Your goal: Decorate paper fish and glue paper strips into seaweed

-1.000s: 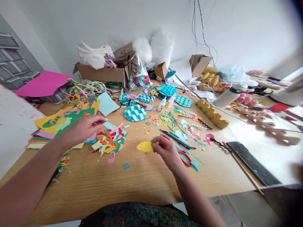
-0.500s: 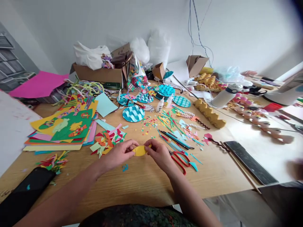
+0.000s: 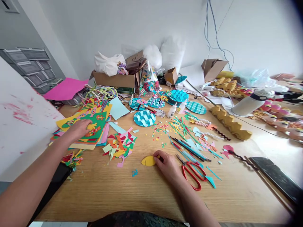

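A yellow paper fish (image 3: 148, 160) with a drawn eye and gill line lies flat on the wooden table (image 3: 118, 195). Its tail end is between the fingertips of my right hand (image 3: 167, 164). Over on the left, my left hand (image 3: 80, 128) rests on the green sheet (image 3: 98, 118) with fish cutouts, on top of the coloured paper stack; its fingertips are near a yellow cutout, and I cannot make out any grip. Red-handled scissors (image 3: 193, 170) lie just right of my right hand. A heap of paper scraps (image 3: 120, 143) sits between my hands.
Pencils (image 3: 189, 146), glue bottles (image 3: 172, 110) and a wavy blue disc (image 3: 144, 118) lie farther back. A yellow egg-carton strip (image 3: 230, 123), a white bottle (image 3: 251, 102) and a dark phone (image 3: 276, 176) are at the right. A white board (image 3: 21, 126) stands left.
My left hand has let go of the yellow fish and moved left onto the paper stack. My right hand has lowered the fish to the table. The view has shifted left.
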Motion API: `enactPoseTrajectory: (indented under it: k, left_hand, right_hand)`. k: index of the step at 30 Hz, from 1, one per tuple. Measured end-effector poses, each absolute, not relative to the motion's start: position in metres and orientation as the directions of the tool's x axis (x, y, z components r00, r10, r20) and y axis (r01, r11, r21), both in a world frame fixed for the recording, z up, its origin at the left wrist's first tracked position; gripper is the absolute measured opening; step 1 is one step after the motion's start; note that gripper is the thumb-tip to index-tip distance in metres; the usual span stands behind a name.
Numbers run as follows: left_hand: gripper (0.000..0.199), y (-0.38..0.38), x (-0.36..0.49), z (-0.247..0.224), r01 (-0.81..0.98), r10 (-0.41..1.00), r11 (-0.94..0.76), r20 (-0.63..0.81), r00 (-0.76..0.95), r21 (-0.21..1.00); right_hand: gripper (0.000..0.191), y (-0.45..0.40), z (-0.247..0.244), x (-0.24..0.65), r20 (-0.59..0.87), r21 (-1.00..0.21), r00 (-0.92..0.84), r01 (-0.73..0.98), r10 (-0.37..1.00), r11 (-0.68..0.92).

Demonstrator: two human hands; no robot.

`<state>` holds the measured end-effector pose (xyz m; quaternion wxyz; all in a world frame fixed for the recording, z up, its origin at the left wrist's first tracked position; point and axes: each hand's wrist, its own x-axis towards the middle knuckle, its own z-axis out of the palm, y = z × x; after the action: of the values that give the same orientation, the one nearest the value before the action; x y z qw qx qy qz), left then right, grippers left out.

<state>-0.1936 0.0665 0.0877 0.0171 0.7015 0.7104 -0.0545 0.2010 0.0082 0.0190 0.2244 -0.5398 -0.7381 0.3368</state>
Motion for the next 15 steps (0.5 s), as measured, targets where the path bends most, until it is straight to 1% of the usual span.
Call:
enactPoseTrajectory:
  k: [6,10,15]
  left_hand:
    - [0.040,0.075,-0.211,0.074,0.998,0.988,-0.032,-0.156,0.022,-0.063]
    - [0.037,0.078,-0.215,0.073,0.998,0.986,-0.034,-0.165,0.025,-0.053]
    - [0.033,0.079,-0.217,0.077,0.999,0.987,0.017,-0.159,-0.023,-0.039]
  right_hand:
    - [0.015,0.007,0.016,0.202,-0.004,-0.724,-0.328,0.652,0.945,0.224]
    - [0.016,0.007,0.016,0.202,-0.003,-0.715,-0.326,0.662,0.945,0.226]
    - [0.016,0.006,0.017,0.202,-0.011,-0.713,-0.328,0.665,0.945,0.222]
